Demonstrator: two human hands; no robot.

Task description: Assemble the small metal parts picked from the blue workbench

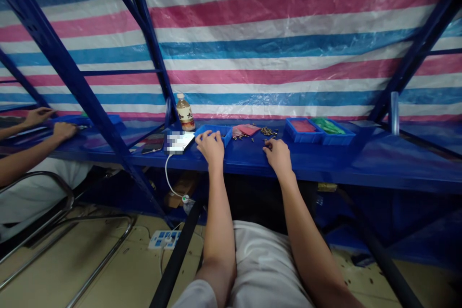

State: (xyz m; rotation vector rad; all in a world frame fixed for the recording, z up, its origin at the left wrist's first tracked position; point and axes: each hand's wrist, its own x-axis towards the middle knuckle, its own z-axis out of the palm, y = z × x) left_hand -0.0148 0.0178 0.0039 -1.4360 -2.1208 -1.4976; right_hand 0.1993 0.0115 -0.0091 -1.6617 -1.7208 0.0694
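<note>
My left hand [211, 147] is over the near left part of a small blue tray [228, 137], its fingers bent and spread apart. On the blue table, my right hand [277, 154] has thumb and fingertips pinched together beside a few small metal pieces; what lies between them is too small to make out. Between and beyond the hands are pink bags [249, 129] and a pile of small brass-coloured parts [267, 131]. To the right stand a blue tray with pink bags [302, 126] and one with green bags [330, 126].
A bottle [185, 113] stands behind a lit screen [180, 142] with a white cable. Blue metal posts [68, 67] rise at left and right. Another person's hands [65, 131] are at the far left, and a power strip [164, 239] lies on the floor.
</note>
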